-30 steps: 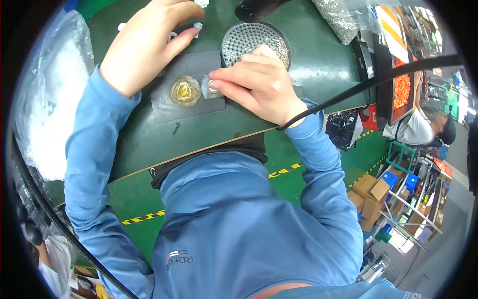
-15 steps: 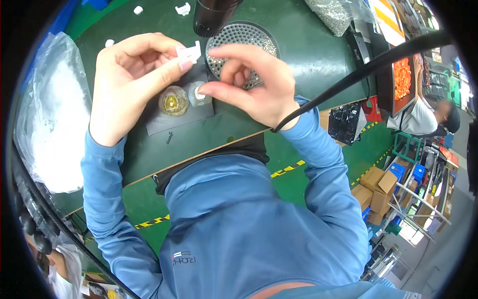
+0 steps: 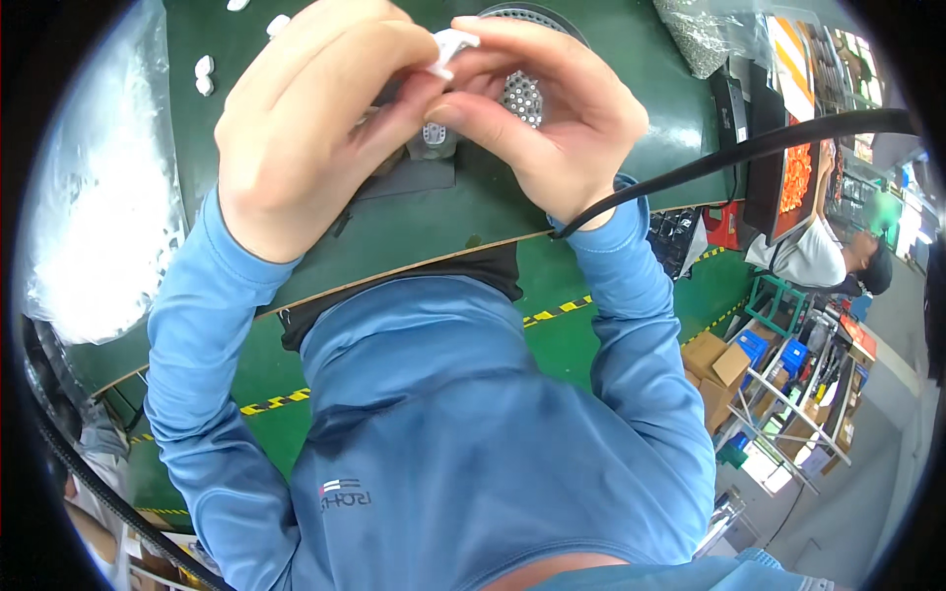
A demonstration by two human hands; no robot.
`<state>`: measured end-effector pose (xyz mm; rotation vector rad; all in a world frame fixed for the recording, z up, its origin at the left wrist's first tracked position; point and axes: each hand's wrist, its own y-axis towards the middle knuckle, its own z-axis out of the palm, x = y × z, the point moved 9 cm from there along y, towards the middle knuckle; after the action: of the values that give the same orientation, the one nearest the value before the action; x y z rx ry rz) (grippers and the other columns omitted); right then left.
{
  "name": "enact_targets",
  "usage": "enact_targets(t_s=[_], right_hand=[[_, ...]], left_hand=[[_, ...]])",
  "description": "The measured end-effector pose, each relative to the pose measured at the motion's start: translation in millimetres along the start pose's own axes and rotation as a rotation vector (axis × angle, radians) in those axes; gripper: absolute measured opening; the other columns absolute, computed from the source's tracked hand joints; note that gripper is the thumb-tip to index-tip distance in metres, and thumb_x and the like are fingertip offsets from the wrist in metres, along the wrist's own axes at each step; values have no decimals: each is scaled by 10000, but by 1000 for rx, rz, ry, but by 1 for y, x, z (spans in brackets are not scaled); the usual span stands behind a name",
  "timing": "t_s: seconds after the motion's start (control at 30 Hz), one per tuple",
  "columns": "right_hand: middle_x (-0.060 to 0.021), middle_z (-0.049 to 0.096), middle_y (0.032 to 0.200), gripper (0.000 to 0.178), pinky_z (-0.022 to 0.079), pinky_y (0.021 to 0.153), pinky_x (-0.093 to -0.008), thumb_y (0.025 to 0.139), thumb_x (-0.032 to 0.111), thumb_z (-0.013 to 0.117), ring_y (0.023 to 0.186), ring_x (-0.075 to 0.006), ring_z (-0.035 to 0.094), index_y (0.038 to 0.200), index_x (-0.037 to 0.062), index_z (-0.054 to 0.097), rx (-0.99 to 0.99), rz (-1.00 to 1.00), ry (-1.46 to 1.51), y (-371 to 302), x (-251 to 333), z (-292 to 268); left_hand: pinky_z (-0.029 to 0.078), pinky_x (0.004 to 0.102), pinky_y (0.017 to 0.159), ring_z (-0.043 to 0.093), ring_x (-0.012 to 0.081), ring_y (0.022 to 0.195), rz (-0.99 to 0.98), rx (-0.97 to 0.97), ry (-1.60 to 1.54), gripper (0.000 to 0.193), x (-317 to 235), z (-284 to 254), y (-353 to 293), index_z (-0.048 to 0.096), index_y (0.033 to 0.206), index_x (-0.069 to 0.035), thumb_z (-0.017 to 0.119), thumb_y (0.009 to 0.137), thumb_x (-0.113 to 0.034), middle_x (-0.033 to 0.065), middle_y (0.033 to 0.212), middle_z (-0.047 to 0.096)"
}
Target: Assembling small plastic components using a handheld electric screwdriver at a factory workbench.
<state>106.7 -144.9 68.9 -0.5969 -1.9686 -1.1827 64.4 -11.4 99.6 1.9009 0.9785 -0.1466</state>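
Left hand (image 3: 310,128) arched, grip pinching white part (image 3: 451,49); right hand (image 3: 586,123) curved opposite, hold unclear.

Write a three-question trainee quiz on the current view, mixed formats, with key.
1. What colour is the small part at the left hand's fingertips?
A) orange
B) white
C) black
2. True or false: a large clear bag sits on the person's left.
3. Between the thumb and fingers of which hand does the round tray show?

Key:
1. B, white.
2. True.
3. The right hand.
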Motion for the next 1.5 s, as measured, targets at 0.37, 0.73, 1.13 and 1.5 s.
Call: enact_targets(t_s=[0.37,0.73,1.13,1.5], right_hand=[[-139,705,1047,401,516,800,-293,752,-70,818,907,-172,654,1129,-79,681,-38,93,47,-12,-12,-11],[-134,708,1036,422,506,840,-297,741,-16,779,917,-199,660,1145,-84,679,65,-96,-176,-5,14,1],[-118,751,952,453,500,838,-325,669,148,885,872,-246,708,1067,-14,743,253,-223,-441,-7,14,5],[25,667,1024,449,437,726,-299,624,299,883,821,-168,518,1029,122,803,334,-116,-573,-16,0,19]], left_hand=[[527,358,770,636,288,820,87,68,-100,404,-8,5,-4,655,1033,74,762,646,120,164,949,652],[498,392,668,610,312,786,292,46,154,448,-29,8,-9,651,963,85,805,549,9,177,922,613],[482,408,674,581,321,680,-121,759,449,174,13,34,13,656,892,-19,694,723,-13,130,799,616],[411,235,611,538,123,671,-298,-104,43,167,27,-29,4,650,927,24,617,795,121,62,788,586]])
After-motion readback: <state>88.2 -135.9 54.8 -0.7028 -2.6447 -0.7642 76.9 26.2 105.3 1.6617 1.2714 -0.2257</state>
